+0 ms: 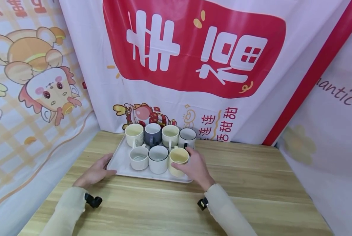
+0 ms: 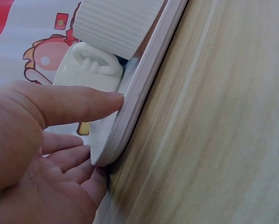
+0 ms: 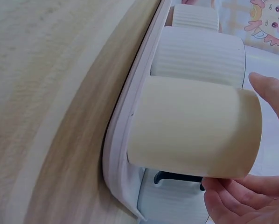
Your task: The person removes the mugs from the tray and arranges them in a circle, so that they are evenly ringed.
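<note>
A white tray (image 1: 121,167) lies on the wooden table with several mugs on it in two rows. My left hand (image 1: 96,169) holds its front left corner, thumb (image 2: 102,105) over the rim and fingers at the tray's side edge. At the tray's right end, my right hand (image 1: 196,166) holds a pale yellow mug (image 1: 179,160) near its top, between thumb and fingers. The mug stands upright in the front row. Beside it are a white mug with a dark rim (image 1: 158,162) and a ribbed white mug (image 1: 139,160).
Behind them stand a cream mug (image 1: 134,133), a dark grey mug (image 1: 153,133), another cream mug (image 1: 170,135) and a black-rimmed white mug (image 1: 187,137) with a black handle. Printed cloth (image 1: 193,88) hangs behind the table (image 1: 152,209) and along both sides.
</note>
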Action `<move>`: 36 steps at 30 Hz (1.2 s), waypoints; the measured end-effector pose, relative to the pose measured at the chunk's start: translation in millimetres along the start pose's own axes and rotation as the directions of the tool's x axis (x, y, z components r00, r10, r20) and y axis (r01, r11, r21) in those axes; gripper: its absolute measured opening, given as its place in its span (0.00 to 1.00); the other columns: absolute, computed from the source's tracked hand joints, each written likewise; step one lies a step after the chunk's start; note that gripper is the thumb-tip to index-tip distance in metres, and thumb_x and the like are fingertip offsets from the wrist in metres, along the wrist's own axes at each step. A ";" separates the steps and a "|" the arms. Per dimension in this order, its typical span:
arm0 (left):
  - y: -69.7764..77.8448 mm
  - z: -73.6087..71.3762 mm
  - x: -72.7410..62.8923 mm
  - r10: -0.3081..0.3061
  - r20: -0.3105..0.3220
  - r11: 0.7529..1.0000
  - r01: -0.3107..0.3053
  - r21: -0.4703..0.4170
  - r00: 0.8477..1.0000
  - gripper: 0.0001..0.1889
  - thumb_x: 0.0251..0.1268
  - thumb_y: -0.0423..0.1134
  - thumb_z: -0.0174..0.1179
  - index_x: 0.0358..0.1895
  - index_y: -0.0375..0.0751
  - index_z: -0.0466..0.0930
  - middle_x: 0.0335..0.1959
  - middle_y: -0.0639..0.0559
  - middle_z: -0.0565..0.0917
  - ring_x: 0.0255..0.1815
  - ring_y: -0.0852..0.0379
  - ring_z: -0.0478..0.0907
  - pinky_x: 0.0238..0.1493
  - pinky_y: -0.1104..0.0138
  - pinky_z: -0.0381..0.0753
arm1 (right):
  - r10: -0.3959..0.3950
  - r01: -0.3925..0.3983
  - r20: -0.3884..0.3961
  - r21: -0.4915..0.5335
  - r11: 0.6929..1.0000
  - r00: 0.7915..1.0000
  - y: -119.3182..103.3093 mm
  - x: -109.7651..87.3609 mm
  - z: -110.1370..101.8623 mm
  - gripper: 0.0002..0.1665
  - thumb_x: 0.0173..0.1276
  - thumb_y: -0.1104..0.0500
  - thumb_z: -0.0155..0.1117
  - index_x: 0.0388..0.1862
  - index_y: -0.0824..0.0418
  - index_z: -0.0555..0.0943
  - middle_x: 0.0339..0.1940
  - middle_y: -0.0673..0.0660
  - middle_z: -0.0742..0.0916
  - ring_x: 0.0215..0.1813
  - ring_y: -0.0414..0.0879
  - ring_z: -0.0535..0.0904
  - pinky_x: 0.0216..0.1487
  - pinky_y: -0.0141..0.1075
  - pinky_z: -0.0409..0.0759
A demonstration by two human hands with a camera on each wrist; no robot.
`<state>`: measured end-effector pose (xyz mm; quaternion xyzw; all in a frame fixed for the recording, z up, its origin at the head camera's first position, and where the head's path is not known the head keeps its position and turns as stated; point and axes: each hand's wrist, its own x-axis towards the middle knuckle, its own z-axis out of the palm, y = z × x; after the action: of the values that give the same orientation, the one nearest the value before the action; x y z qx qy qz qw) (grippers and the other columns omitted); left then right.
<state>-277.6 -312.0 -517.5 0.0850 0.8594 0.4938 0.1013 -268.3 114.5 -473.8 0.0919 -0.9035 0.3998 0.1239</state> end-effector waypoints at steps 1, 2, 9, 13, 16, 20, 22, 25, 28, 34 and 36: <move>0.0 -0.1 0.2 0.001 0.001 1.000 -0.001 0.003 1.000 0.50 0.70 0.33 0.68 0.83 0.21 0.41 0.84 0.21 0.46 0.85 0.23 0.44 0.84 0.32 0.49 | 0.009 -0.009 -0.008 -0.013 1.000 1.000 -1.7 1.1 0.7 0.47 0.46 0.36 0.88 0.59 0.59 0.83 0.49 0.55 0.90 0.49 0.49 0.84 0.51 0.45 0.85; -0.2 -0.2 0.3 0.002 0.001 1.000 -0.002 0.007 1.000 0.50 0.70 0.33 0.68 0.83 0.21 0.41 0.84 0.21 0.46 0.85 0.23 0.44 0.84 0.32 0.49 | 0.016 -0.016 -0.012 -0.025 1.000 1.000 -3.3 2.0 1.6 0.47 0.45 0.36 0.89 0.59 0.60 0.83 0.48 0.55 0.90 0.48 0.50 0.83 0.50 0.45 0.85; 1.4 0.2 -1.5 -0.004 -0.002 1.000 0.004 0.026 1.000 0.50 0.71 0.34 0.67 0.83 0.22 0.41 0.84 0.21 0.46 0.85 0.23 0.44 0.85 0.33 0.49 | 0.047 -0.047 -0.001 -0.080 0.996 0.999 -10.8 6.1 6.7 0.51 0.43 0.40 0.90 0.62 0.63 0.80 0.52 0.59 0.88 0.53 0.54 0.82 0.56 0.48 0.85; 1.6 1.1 -2.5 -0.003 0.001 1.000 0.003 0.025 1.000 0.49 0.71 0.34 0.67 0.83 0.22 0.41 0.84 0.21 0.46 0.85 0.22 0.45 0.84 0.33 0.50 | 0.037 -0.037 -0.003 -0.093 0.995 0.999 -8.8 9.3 8.3 0.48 0.42 0.41 0.90 0.58 0.63 0.81 0.50 0.58 0.87 0.50 0.52 0.82 0.52 0.45 0.85; 1.8 0.8 -3.2 -0.002 -0.002 1.000 0.002 0.029 1.000 0.49 0.71 0.33 0.67 0.83 0.22 0.42 0.84 0.21 0.47 0.85 0.22 0.45 0.84 0.33 0.50 | 0.010 -0.009 0.019 -0.073 0.997 1.000 -4.3 12.9 7.5 0.44 0.41 0.42 0.90 0.53 0.61 0.82 0.46 0.56 0.86 0.47 0.50 0.80 0.48 0.41 0.83; 3.1 -0.5 -3.3 -0.009 -0.005 0.999 0.010 0.036 1.000 0.49 0.71 0.33 0.67 0.83 0.22 0.42 0.84 0.21 0.47 0.85 0.23 0.45 0.84 0.33 0.50 | -0.022 0.024 0.091 -0.017 1.000 0.996 3.9 19.2 0.9 0.41 0.40 0.44 0.90 0.50 0.59 0.82 0.42 0.53 0.86 0.43 0.46 0.80 0.43 0.37 0.82; 3.9 -0.9 -3.3 -0.014 -0.002 0.999 0.014 0.039 1.000 0.49 0.71 0.34 0.67 0.83 0.22 0.42 0.84 0.21 0.47 0.85 0.23 0.45 0.84 0.33 0.50 | -0.031 0.030 0.139 0.010 0.999 0.990 7.4 22.5 -4.5 0.39 0.40 0.45 0.90 0.50 0.57 0.82 0.41 0.51 0.86 0.42 0.45 0.80 0.42 0.36 0.83; 4.8 -1.0 -3.6 -0.017 -0.005 0.999 0.017 0.045 1.000 0.49 0.71 0.34 0.67 0.83 0.22 0.42 0.84 0.21 0.47 0.85 0.23 0.45 0.84 0.33 0.50 | -0.070 0.062 0.200 0.045 0.997 0.977 12.7 27.3 -14.2 0.36 0.41 0.47 0.91 0.47 0.56 0.83 0.40 0.51 0.87 0.42 0.45 0.81 0.43 0.37 0.84; 6.1 -0.2 -4.3 -0.008 -0.003 0.999 0.008 0.049 1.000 0.49 0.71 0.33 0.67 0.82 0.20 0.41 0.84 0.20 0.46 0.85 0.22 0.45 0.84 0.33 0.50 | -0.131 0.122 0.251 0.052 0.991 0.959 18.8 31.4 -25.3 0.32 0.40 0.49 0.91 0.44 0.53 0.84 0.37 0.50 0.88 0.41 0.45 0.81 0.43 0.37 0.84; 9.3 0.3 -6.3 -0.015 0.003 0.999 0.015 0.045 1.000 0.50 0.71 0.31 0.66 0.82 0.19 0.39 0.83 0.18 0.45 0.84 0.20 0.44 0.83 0.31 0.50 | -0.216 0.209 0.331 0.058 0.976 0.918 28.7 37.2 -54.4 0.33 0.40 0.51 0.91 0.46 0.50 0.84 0.40 0.49 0.88 0.42 0.44 0.82 0.43 0.37 0.83; 9.5 -0.3 -6.1 -0.024 0.001 0.999 0.024 0.045 1.000 0.50 0.71 0.31 0.66 0.82 0.19 0.39 0.83 0.19 0.45 0.84 0.20 0.44 0.83 0.31 0.50 | -0.218 0.212 0.346 0.057 0.976 0.913 31.6 38.4 -64.9 0.35 0.40 0.52 0.91 0.49 0.49 0.84 0.42 0.47 0.88 0.43 0.44 0.82 0.45 0.38 0.83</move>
<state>-271.3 -309.0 -508.6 0.0773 0.8711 0.4732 0.1062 -303.6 181.3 -442.4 0.2614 -0.8919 0.3691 0.0036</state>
